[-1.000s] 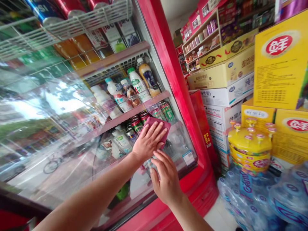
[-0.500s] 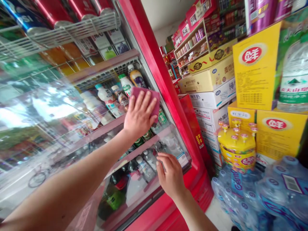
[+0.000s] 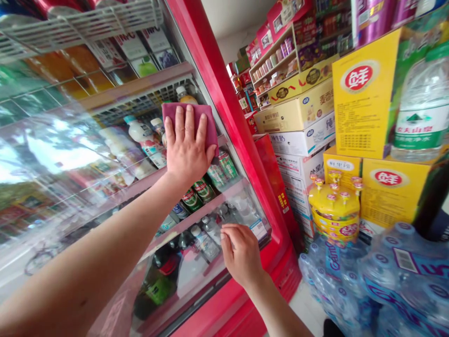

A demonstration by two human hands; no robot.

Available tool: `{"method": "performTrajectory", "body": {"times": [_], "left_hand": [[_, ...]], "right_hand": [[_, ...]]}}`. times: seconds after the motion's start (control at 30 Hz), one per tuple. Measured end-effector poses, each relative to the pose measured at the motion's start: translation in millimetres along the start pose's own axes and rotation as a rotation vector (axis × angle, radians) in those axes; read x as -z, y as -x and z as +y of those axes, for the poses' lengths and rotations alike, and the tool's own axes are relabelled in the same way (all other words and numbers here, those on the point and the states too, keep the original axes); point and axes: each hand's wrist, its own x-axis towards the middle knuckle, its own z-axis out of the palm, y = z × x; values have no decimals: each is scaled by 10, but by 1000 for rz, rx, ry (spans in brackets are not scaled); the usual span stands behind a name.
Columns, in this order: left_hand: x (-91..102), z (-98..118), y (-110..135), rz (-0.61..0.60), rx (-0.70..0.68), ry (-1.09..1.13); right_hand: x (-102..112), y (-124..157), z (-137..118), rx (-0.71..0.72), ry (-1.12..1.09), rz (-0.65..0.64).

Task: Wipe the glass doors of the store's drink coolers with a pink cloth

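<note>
- Two NFC cartons (image 3: pixel 156 44), one printed with a green apple, stand behind the glass (image 3: pixel 56 173) between 10 and 11 o'clock.
- At 2 o'clock a yellow box (image 3: pixel 359 98) shows 鲜 in a red oval; a second box (image 3: pixel 393 187) below bears the same mark.
- Beside the upper box, the big bottle (image 3: pixel 419 124) has a green-and-white label, partly readable as 夫山泉.
- Stacked cartons (image 3: pixel 298 112) nearer the middle carry 麦香 and 牛奶; the water packs (image 3: pixel 343 281) at 4 o'clock read "Gam", the rest unclear.
- The glass slopes across the left, mirroring trees and a bicycle at 8 to 9 o'clock; its red frame (image 3: pixel 217 79) runs from nearly 12 to 5.
- Shop shelves (image 3: pixel 273 65) recede at 1 o'clock; a yellow jar (image 3: pixel 335 210) sits on the packs past 3.
- The pink cloth (image 3: pixel 210 124) lies on the glass at 11 o'clock, under the left hand (image 3: pixel 187 152) — fingers spread flat, pressing rather than clenched.
- The right hand (image 3: pixel 242 252), near 5, is loosely curled; whether it grasps anything cannot be told.
- A second ago the cloth covered the cans (image 3: pixel 191 199) — now it is higher, over the bottles (image 3: pixel 142 133), and the hands are well apart.
</note>
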Motion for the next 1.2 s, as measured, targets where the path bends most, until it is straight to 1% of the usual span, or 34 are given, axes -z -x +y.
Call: {"method": "performTrajectory", "body": {"times": [0.07,0.13,0.2,0.27,0.3,0.33,0.37,0.4,0.43,0.5,0.6,0.63,0.67,0.7,0.73,0.77,0.8,0.87,0.93,1.0,1.03,1.1,1.13,1.2], "left_hand": [[-50,110,-18,17,18,13],[-147,253,135,-40,-53,-1],[-261,384,425,-158,-204,-8],[-362,464,745,-290,-429,15],[-398,475,872,-320,-500,26],[-420,464,952,-331,-538,28],[-425,430,973,-331,-558,25],[-410,375,931,-318,-552,15],[-374,301,827,-297,-529,1],[-246,113,465,-238,-446,-32],[-1,-170,-221,-102,-254,-71],[64,-239,-416,-25,-152,-69],[111,-285,-570,38,-47,-64],[137,-304,-669,83,29,-58],[144,-297,-709,110,75,-54],[132,-266,-688,111,82,-55],[107,-216,-612,89,53,-60],[39,-95,-344,-8,-81,-74],[-15,-2,-45,-154,-253,-74],[-21,11,128,-231,-359,-65],[-2,-16,135,-248,-384,-64],[71,-125,-15,-220,-350,-69],[118,-197,-147,-180,-297,-73],[210,-344,-425,-43,-126,-77]], "right_hand": [[-18,2,1,2,-1,-3],[-37,9,-1,3,-5,-4],[-48,17,-5,0,-6,-9],[-45,23,-12,-2,-3,-14],[-40,25,-17,-1,0,-13],[-33,26,-23,0,2,-11],[-26,27,-29,3,2,-6],[-20,28,-33,4,1,-2],[-16,28,-35,6,0,0],[-17,28,-29,11,2,6],[-33,24,-7,16,21,22],[-39,22,-1,15,25,28],[-46,20,4,13,27,31],[-51,18,5,13,27,32],[-54,17,4,13,25,33],[-57,17,0,15,22,32],[-58,18,-6,16,19,29],[-59,25,-20,18,17,25],[-65,40,-28,17,19,24],[-84,65,-21,13,25,21],[-98,81,-10,11,30,17],[-137,116,25,8,46,6],[-159,134,46,7,57,1],[-199,166,88,1,76,-11]]}}
